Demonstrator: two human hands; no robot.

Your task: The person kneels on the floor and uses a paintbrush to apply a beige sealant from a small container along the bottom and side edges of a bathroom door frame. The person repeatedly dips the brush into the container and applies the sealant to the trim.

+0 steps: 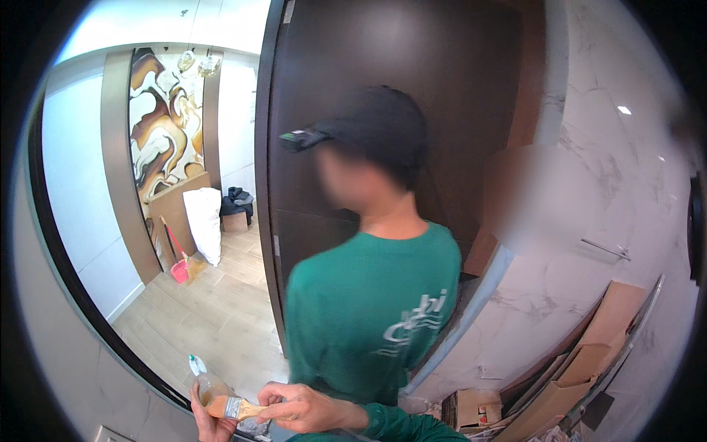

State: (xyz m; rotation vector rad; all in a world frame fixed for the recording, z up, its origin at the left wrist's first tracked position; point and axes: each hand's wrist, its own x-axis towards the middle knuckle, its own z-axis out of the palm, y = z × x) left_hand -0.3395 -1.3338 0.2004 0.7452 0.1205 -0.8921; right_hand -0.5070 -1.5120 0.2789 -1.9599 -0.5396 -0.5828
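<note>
Near the lower edge, my left hand is wrapped round a clear plastic cup-like container with something brownish inside. A small whitish piece with a green tip stands up at its far rim; I cannot tell if it is part of the container. My right hand pinches the wooden handle of a flat paintbrush. Its orange-brown bristles point left, at the container's near side; whether they touch it is unclear. A green sleeve covers my right forearm.
A person in a green shirt and dark cap stands close ahead, by a dark brown door. Flattened cardboard leans along the marble-look wall at right. Beyond the doorway are a white sack, a pink dustpan and a broom.
</note>
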